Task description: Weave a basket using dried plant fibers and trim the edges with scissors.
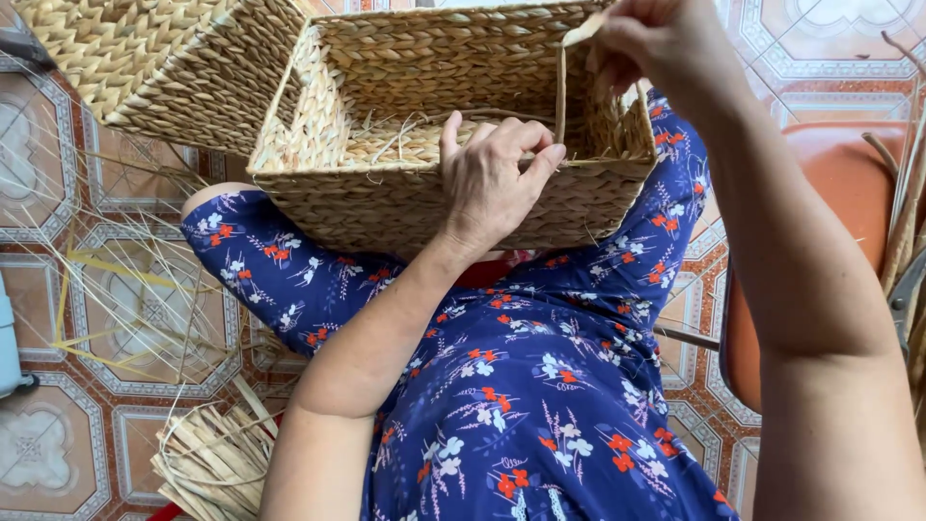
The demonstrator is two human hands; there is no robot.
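A square woven straw basket (386, 193) rests on my lap, over a blue floral dress. My left hand (497, 174) grips the basket's near rim, fingers curled over the edge. My right hand (656, 43) is raised above the basket's right corner and pinches a flat straw strand (560, 87) that runs down along the inside of the right wall. Loose straw lies on the basket's woven bottom.
A second woven basket (164, 58) lies on the tiled floor at the upper left. Loose straw strands (116, 289) are scattered on the left, and a bundle of straw (217, 463) sits at the lower left. An orange chair (849, 183) stands on the right.
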